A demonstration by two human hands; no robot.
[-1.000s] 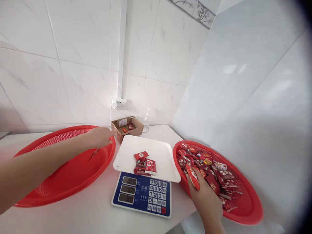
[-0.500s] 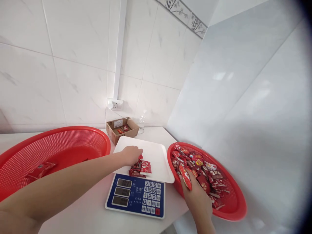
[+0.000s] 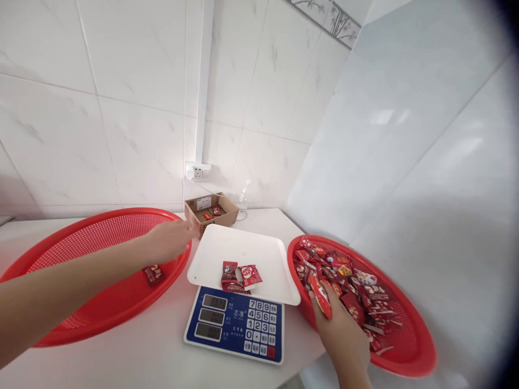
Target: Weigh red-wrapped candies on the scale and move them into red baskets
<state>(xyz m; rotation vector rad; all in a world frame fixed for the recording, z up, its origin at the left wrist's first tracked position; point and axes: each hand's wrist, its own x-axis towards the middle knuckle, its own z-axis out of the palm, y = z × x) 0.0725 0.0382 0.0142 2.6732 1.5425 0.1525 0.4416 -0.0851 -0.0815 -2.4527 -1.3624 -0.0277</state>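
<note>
In the head view my right hand (image 3: 338, 319) is at the near rim of the right red basket (image 3: 417, 351), closed around a red-wrapped snack packet (image 3: 320, 296). Many red and dark packets (image 3: 352, 281) fill the basket beyond it. My left hand (image 3: 172, 240), smeared by motion, hovers over the right rim of the left red basket (image 3: 141, 213); whether its fingers hold anything is not visible. A dark red packet (image 3: 154, 274) lies in that basket below the hand. Several small red packets (image 3: 249, 275) rest near the front of the scale's white tray (image 3: 243, 251).
The scale's blue keypad panel (image 3: 235, 327) faces me between the baskets. Behind the tray stands a cardboard box (image 3: 221, 219) with a few packets, beside a clear plastic bottle (image 3: 244, 197). A wall socket (image 3: 198, 172) sits above, and walls close the corner on the right.
My left hand has left the packets on the tray and swung left over the left basket. My right hand still grips the packet. The whole view has shifted slightly.
</note>
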